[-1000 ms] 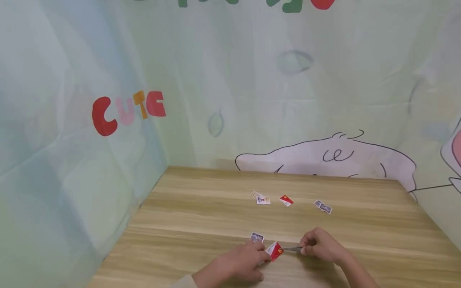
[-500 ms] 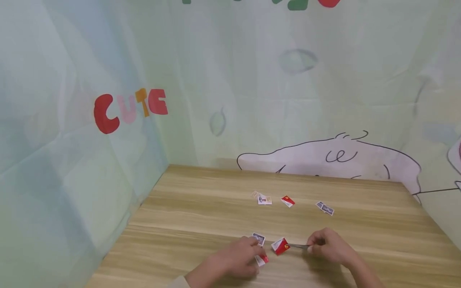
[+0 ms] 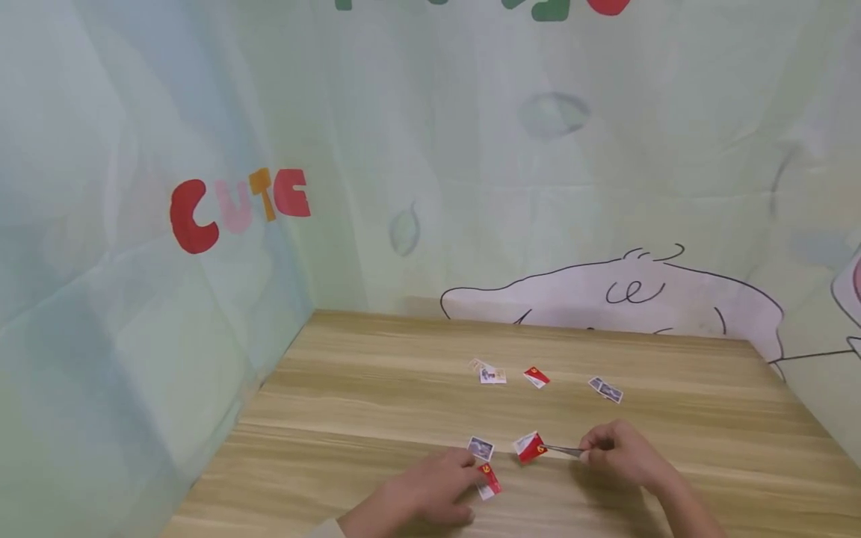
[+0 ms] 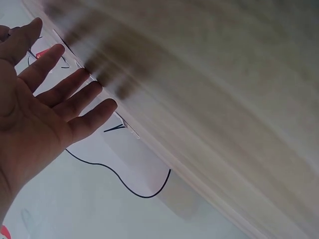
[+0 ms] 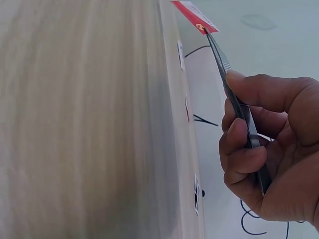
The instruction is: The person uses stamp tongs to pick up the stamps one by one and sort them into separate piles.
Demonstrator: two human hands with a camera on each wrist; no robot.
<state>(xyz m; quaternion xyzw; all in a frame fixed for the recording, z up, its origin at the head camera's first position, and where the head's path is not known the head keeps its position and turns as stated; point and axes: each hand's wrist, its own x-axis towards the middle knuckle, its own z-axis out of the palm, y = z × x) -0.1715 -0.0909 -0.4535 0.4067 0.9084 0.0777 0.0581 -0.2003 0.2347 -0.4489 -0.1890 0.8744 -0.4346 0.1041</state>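
Note:
Tweezers [image 3: 563, 450] are pinched in my right hand [image 3: 622, 456], the thumb pressing one side and the fingers curled round the other. Their tips grip the corner of a red-and-white stamp [image 3: 530, 447] with a yellow emblem; in the right wrist view this stamp [image 5: 197, 17] stands up off the wooden surface. My left hand [image 3: 430, 486] reaches over the table palm down, its fingers spread and nearly straight in the left wrist view. By its fingertips lie another red-and-white stamp [image 3: 490, 484], partly covered, and a grey-blue stamp [image 3: 480, 448].
Farther back on the wooden table [image 3: 377, 403] lie overlapping pale stamps [image 3: 492, 374], a red-and-white stamp [image 3: 537, 376] and overlapping grey-blue stamps [image 3: 607, 389]. A printed cloth [image 3: 471, 187] rises along the back and sides.
My right hand has drawn the tweezers and red stamp rightward and up, away from my left hand. My left fingers have shifted slightly left, uncovering the second red stamp.

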